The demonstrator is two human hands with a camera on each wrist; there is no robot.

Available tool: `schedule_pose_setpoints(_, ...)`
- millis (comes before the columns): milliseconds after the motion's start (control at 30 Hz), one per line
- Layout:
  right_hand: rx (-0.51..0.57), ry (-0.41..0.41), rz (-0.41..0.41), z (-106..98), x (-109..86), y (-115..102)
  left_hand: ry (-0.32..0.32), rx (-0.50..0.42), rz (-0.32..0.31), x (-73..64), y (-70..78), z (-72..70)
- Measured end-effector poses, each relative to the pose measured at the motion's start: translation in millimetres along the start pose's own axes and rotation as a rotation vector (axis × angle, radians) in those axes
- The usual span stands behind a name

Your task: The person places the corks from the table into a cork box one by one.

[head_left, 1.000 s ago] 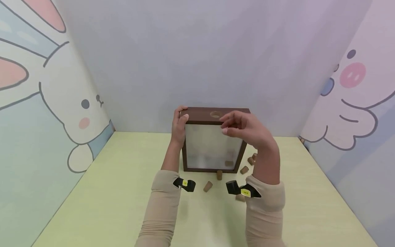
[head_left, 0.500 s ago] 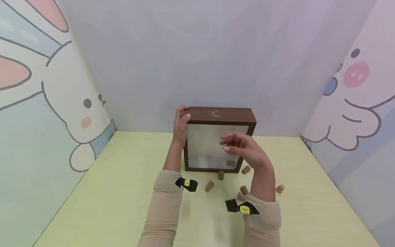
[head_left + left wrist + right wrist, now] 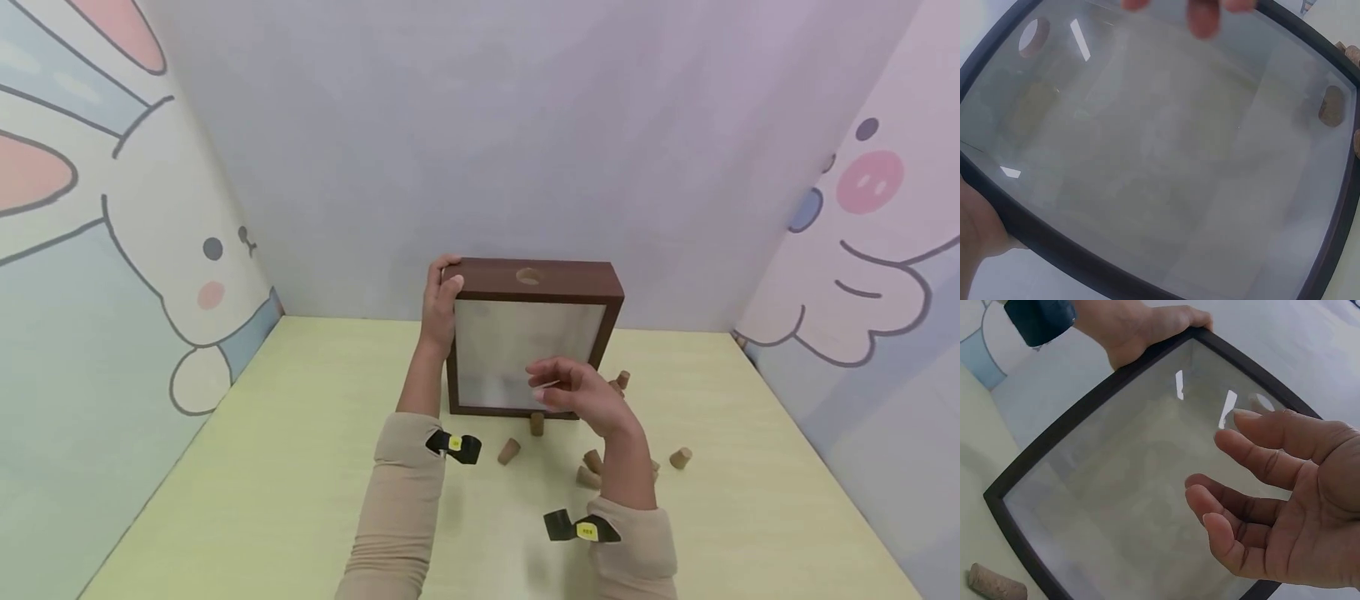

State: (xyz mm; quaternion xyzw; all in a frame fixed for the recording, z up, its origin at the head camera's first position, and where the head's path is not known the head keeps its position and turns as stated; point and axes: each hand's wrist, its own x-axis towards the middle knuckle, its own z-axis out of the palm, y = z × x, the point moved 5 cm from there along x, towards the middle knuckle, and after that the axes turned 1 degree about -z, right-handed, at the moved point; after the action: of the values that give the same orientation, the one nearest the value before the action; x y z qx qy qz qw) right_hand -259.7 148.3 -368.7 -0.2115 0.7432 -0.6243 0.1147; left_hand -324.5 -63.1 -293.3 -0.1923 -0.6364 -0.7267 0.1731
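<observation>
A dark brown shadow box frame (image 3: 573, 282) with a clear front pane stands upright, a round hole (image 3: 529, 276) in its top side. My left hand (image 3: 441, 308) grips its top left corner, thumb at the front edge and fingers over the top. Loosely bent and holding nothing, my right hand (image 3: 581, 393) hovers before the lower right part of the pane. One cork (image 3: 1332, 106) lies inside the frame, behind the pane in the left wrist view. Another cork (image 3: 537, 424) is right at the frame's bottom front edge.
On the pale yellow-green table (image 3: 315, 467), a cork (image 3: 509, 452) lies in front of the frame. A cork pair (image 3: 590, 477) lies by the right forearm, a cork (image 3: 681, 457) farther right, and more corks (image 3: 623, 380) beside the frame. A grey wall (image 3: 525, 150) rises behind.
My right hand has moved down from near the hole in the top to the lower part of the pane. The left hand keeps its grip on the corner.
</observation>
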Motion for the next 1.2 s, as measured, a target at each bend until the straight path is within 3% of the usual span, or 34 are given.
schedule_pose_setpoints(233,-0.016,-0.056,0.086,5,1.0,27,0.004,-0.013,0.016,9.0,-25.1,-5.2)
schedule_pose_setpoints(467,-0.001,-0.086,0.148,6,1.7,51,0.01,-0.017,0.028,11.9,-24.7,-2.9)
schedule_pose_setpoints(700,-0.004,-0.167,0.173,14,-1.2,72,0.027,-0.006,0.02,10.0,-24.7,-4.8)
schedule_pose_setpoints(1000,-0.002,-0.136,0.216,21,-4.9,89,0.022,0.003,0.003,9.9,-27.0,-4.2)
schedule_pose_setpoints(1200,-0.083,-0.207,0.214,35,0.0,97,0.012,0.004,-0.004,10.6,-27.3,-6.3)
